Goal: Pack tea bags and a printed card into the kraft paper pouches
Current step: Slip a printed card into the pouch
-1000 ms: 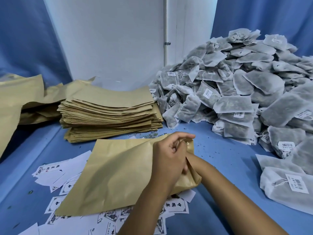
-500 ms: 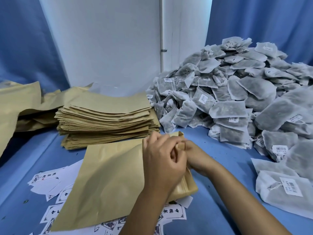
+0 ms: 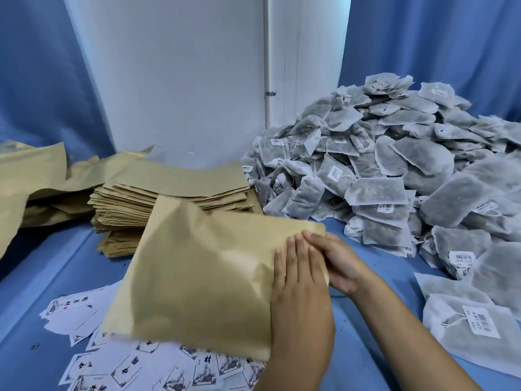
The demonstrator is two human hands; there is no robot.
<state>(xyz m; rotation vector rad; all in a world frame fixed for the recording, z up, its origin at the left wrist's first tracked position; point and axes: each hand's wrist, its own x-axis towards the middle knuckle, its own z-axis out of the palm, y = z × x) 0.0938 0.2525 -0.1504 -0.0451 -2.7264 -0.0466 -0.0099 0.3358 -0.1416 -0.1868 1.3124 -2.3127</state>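
Kraft pouch (image 3: 197,277): light, thin, creases easily. Your left hand (image 3: 298,280) presses flat-fingered on its right edge; right hand (image 3: 335,261) pinches there. Take hold at that edge.

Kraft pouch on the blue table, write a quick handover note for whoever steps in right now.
Left hand: flat on the right end of the kraft pouch, fingers straight.
Right hand: at that same end, fingers against the edge; grip unclear.
Pouch lies over the printed cards. Spare pouch stack behind it, tea bag pile to the right.
Done: one pouch pulled out; whether it is filled cannot be seen.
Left: check contents, add tea bags and a card if missing, then continue through the stack.
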